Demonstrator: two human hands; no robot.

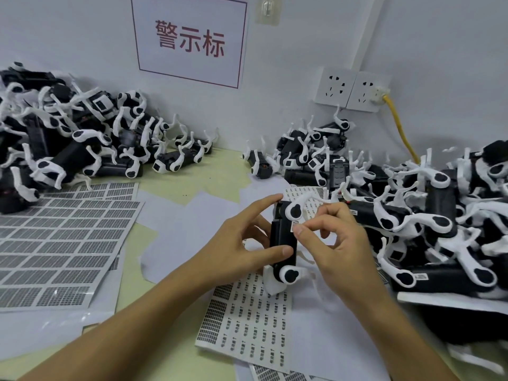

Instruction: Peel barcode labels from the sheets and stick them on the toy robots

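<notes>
A black toy robot (281,237) with white legs stands on end at the centre of the table. My left hand (242,243) grips it, thumb on its side and index finger on its top. My right hand (334,240) pinches a small barcode label (294,226) and holds it against the robot's black side. A partly used label sheet (247,320) lies below the robot. Full label sheets (60,243) lie at the left.
Piles of black-and-white toy robots lie at the back left (68,138) and along the right (426,215). Blank backing papers (192,229) cover the yellow-green table. Wall sockets (354,89) with a yellow cable (401,127) and a red-framed sign (189,39) are on the wall.
</notes>
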